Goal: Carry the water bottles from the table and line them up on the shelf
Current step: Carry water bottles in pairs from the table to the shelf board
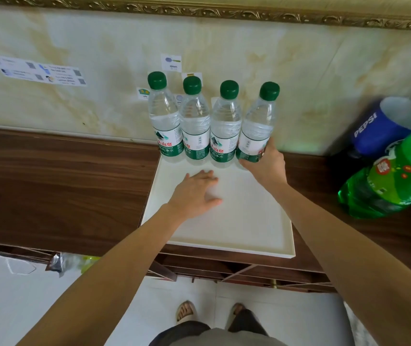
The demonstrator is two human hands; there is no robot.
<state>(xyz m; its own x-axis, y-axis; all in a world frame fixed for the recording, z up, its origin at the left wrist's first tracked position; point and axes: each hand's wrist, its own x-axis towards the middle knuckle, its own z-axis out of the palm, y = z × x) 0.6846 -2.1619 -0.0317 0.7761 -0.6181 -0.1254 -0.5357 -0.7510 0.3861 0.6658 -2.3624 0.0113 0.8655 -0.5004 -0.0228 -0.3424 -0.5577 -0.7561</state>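
Bottles stand in a row along the far edge of the white tray (pixel 269 236), four of them, clear with green caps, close together. The tray sits on the dark wooden shelf (pixel 62 186), its far edge near the marbled wall (pixel 99 46). From the left, the first water bottle (pixel 165 121), the second water bottle (pixel 195 126) and the third water bottle (pixel 225 128) stand upright and touch shoulder to shoulder. The fourth water bottle (pixel 258 126), at the right end, tilts a little to the right at the top.

Your right hand (pixel 265 163) wraps around the base of that fourth bottle, fingers closed over the green label. Your left hand (pixel 195 189) lies open and flat, palm down, on the bare tray surface just nearer than the row, touching no bottle.

To the right, well apart from the tray, a blue Pepsi bottle (pixel 379 131) and a green soda bottle (pixel 394 181) lean together on the shelf; both look blurred. Small picture labels are stuck on the wall behind the row, one reading "spoon" (pixel 173 62). A longer printed strip (pixel 40 71) is stuck on the wall further left.
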